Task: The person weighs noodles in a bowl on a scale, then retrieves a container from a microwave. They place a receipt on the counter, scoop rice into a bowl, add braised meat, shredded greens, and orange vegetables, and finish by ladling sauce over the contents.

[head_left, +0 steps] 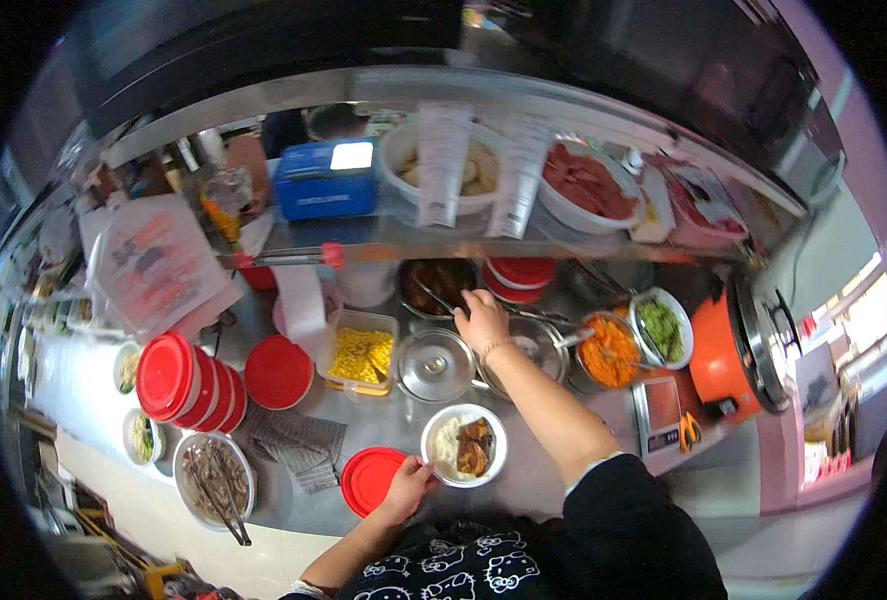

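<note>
the steel surface [384, 425] is filling the middle of the frame, with a stack of red lids [179, 378] sitting at the left. at lower centre a white bowl of rice and dark pieces [464, 445] is resting on it, the left hand [409, 482] pinching its rim. above it, the right hand [482, 318] is closing its fingers around a utensil handle [432, 295] in a dark pot [439, 285].

A tub of corn [362, 354], stacked red lids [186, 378], a blue box [326, 181] and an orange cooker [726, 355] crowd the desk [384, 425].
</note>
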A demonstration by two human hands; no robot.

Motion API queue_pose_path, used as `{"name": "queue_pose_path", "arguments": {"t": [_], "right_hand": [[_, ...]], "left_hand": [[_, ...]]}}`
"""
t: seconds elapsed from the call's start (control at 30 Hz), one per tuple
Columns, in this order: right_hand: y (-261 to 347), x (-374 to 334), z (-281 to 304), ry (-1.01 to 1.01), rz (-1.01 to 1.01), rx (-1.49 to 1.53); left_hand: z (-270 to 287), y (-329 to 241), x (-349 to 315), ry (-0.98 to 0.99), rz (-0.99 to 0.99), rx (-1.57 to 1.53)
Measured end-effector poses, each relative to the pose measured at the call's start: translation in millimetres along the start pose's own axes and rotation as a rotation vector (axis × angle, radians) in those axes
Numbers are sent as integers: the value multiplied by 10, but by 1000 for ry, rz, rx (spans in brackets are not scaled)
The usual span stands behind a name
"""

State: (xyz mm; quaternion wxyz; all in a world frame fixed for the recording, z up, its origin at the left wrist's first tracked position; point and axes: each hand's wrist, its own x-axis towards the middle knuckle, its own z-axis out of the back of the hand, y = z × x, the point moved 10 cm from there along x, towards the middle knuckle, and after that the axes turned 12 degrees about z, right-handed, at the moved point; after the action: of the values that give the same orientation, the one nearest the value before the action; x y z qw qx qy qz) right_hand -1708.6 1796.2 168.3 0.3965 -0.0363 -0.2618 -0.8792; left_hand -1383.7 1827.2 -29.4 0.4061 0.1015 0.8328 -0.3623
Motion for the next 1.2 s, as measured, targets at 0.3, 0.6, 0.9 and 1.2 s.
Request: {"name": "queue_pose_path", "arguments": {"t": [0.3,0.6,0.9,1.2], "right_hand": [[-761,-3078,1402,-293,-22,311],[-2783,-5214,2083,-486,-644,127],[-3892,-4955,2343,-107,-336,-32],[-4136,-4843,2317,178,-264,-248]], "left_hand": [[-345,40,-247,7,-40,24],[-2920,605,-143,277,109,133],[-4831,1444,792,172,27,31],[-5056,1569,1026,93,7,33]]}}
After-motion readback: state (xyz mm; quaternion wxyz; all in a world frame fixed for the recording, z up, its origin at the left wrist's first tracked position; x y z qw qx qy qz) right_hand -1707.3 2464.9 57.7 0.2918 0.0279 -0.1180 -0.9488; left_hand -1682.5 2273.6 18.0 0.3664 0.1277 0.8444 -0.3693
